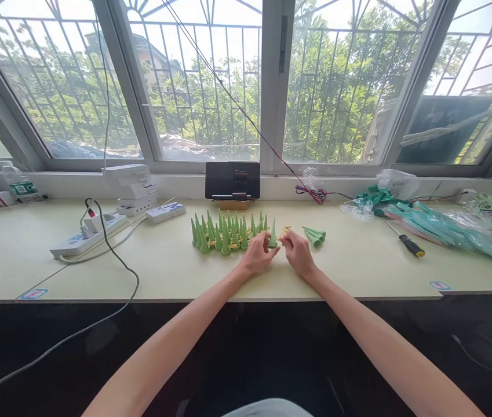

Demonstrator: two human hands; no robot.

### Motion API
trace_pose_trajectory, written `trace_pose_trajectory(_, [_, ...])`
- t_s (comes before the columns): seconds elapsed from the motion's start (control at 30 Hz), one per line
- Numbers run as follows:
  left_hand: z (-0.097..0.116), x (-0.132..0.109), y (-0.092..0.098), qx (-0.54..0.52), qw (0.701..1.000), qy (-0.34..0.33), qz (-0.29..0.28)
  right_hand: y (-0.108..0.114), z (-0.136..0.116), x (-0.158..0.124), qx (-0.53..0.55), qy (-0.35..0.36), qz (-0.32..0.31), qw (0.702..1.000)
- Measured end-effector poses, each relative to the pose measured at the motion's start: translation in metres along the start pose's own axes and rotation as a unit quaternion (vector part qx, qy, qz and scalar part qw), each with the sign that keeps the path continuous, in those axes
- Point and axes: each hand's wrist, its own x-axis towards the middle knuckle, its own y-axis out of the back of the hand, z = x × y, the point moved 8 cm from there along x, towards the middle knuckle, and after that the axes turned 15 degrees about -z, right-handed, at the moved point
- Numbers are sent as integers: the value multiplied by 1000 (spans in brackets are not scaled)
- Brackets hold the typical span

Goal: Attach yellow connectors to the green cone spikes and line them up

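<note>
My left hand (258,255) is closed around the base of a green plastic cone (273,231), which stands upright with its point up. Close on its right, my right hand (298,253) has thumb and forefinger pinched near the cone's base; what lies between these fingertips is too small to make out. Small yellow pieces (287,229) show just behind the right fingertips. To the left of my hands, several green cones (225,238) stand in a cluster, with yellow bits at their lower parts. A few more cones (314,236) lie on their sides, right of my right hand.
Behind the cones, a black device (232,180) leans on a stand. At left are a power strip (91,234) with a cable hanging over the table edge (163,300), and stacked white boxes (130,185). At right lie a screwdriver (411,244) and teal plastic bags (437,223).
</note>
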Motion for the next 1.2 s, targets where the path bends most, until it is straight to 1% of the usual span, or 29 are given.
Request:
trace_pose_trajectory(0.4, [-2, -2, -1, 37, 999, -4, 14, -3, -2, 0, 14, -2, -24, 1000])
trace_pose_trajectory(0.73, [-2, -2, -1, 33, 999, -14, 7, -3, -1, 1, 13, 15, -26, 999])
trace_pose_trajectory(0.97, [-1, -1, 0, 33, 999, -11, 11, -4, 9, 0, 33, -21, -25, 999])
trace_pose_trajectory(1.2, [-4, 1, -1, 27, 1000, -4, 12, -3, 9, 1, 44, -42, -27, 998])
